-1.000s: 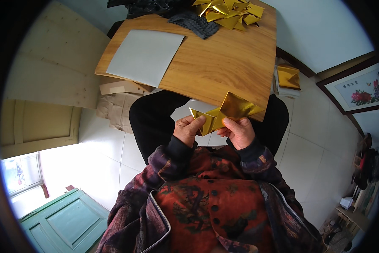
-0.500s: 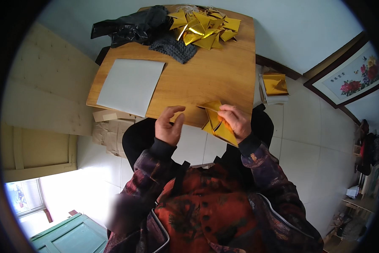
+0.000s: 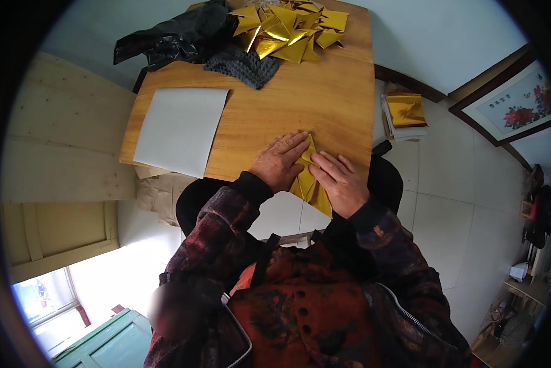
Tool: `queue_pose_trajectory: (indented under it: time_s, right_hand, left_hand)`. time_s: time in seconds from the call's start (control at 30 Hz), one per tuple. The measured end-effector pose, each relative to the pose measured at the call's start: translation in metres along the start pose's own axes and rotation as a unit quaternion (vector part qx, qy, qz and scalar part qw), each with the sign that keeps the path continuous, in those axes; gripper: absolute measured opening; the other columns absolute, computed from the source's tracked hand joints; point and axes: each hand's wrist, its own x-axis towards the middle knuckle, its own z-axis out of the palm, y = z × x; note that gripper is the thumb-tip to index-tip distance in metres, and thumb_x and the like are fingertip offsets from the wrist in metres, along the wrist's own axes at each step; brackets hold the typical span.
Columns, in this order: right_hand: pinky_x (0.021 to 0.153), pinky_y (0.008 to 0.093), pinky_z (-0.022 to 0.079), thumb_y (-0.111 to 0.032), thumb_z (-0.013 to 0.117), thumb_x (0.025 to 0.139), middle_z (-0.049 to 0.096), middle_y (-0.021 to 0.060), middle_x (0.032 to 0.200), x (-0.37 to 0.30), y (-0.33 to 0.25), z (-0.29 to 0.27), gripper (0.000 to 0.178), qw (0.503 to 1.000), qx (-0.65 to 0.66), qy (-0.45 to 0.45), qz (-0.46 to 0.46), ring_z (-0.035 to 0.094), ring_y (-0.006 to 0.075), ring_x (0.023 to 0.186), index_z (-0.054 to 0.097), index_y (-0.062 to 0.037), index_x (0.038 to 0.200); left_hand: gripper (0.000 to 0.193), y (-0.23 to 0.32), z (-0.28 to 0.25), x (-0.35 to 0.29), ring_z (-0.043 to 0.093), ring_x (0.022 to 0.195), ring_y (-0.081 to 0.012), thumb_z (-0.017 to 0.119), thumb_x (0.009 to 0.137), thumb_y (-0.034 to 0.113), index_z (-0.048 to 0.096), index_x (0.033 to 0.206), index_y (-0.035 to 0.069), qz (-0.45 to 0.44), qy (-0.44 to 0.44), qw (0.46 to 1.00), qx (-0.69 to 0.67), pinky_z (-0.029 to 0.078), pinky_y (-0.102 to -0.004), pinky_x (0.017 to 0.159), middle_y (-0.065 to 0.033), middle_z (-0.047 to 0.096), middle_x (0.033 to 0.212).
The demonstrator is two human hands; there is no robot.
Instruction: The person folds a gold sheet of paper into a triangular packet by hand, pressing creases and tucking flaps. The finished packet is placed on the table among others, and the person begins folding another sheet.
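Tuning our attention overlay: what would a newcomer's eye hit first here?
Probably the shiny heap of gold folded pieces at the far end of the wooden table, beside a black plastic bag on its left. Next, the two hands on a gold foil piece at the near edge, right of the pale grey sheet.

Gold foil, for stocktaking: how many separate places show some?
3: gold pile far on the wooden table; folded piece under left hand and right hand; sheet atop papers at right. More may be hidden.

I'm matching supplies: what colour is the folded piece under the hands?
The folded piece is gold, clearest in the head view.
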Motion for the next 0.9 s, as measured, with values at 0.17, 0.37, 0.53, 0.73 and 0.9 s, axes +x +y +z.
queue_pose_trajectory:
  time_s: [0.17,0.37,0.53,0.73,0.9]
  right_hand:
    - [0.107,0.0430,0.037,-0.008,0.056,0.086,0.052,0.0065,0.138,-0.013,0.001,-0.018,0.036,0.997,0.044,-0.059,-0.001,0.047,0.0249,0.130,0.059,-0.0060,0.122]
    - [0.108,0.0435,0.035,-0.013,0.063,0.085,0.050,0.0055,0.139,0.011,0.010,-0.010,0.040,0.998,0.038,-0.040,0.009,0.044,0.0249,0.132,0.057,-0.0063,0.125]
    - [0.112,0.0447,0.029,-0.018,0.063,0.086,0.045,0.0045,0.145,0.004,0.001,-0.007,0.046,0.996,0.018,-0.082,0.009,0.036,0.0246,0.137,0.054,-0.0073,0.130]
    - [0.112,0.0464,0.028,-0.017,0.061,0.087,0.043,0.0049,0.146,-0.023,-0.007,-0.020,0.047,0.992,0.032,-0.125,0.009,0.034,0.0249,0.138,0.053,-0.0073,0.132]
    - [0.111,0.0467,0.031,-0.008,0.055,0.085,0.047,0.0061,0.143,-0.029,-0.004,-0.026,0.044,0.991,0.046,-0.127,-0.022,0.039,0.0252,0.136,0.055,-0.0068,0.130]
  left_hand:
    - [0.056,0.000,-0.007,-0.001,0.028,0.143,-0.0244,0.057,0.090,0.025,0.043,0.141,0.006,0.004,-0.063,0.997,0.038,0.022,-0.0412,0.116,-0.0077,0.032,0.154]
    - [0.063,0.005,-0.013,-0.002,0.027,0.144,-0.0255,0.061,0.087,0.021,0.039,0.145,0.010,-0.021,-0.086,0.996,0.031,0.021,-0.0424,0.117,-0.0076,0.031,0.155]
    - [0.065,0.005,-0.013,-0.004,0.022,0.146,-0.0198,0.057,0.089,0.027,0.034,0.148,0.012,-0.024,-0.104,0.991,0.084,0.014,-0.0452,0.118,-0.0026,0.026,0.158]
    - [0.064,0.003,-0.008,-0.004,0.022,0.146,-0.0187,0.056,0.090,0.029,0.033,0.149,0.017,-0.022,-0.090,0.990,0.103,0.012,-0.0489,0.118,-0.0012,0.026,0.158]
    - [0.066,0.006,-0.011,-0.005,0.022,0.146,-0.0207,0.058,0.089,0.033,0.034,0.148,0.017,-0.032,-0.091,0.991,0.097,0.013,-0.0496,0.118,-0.0015,0.027,0.158]
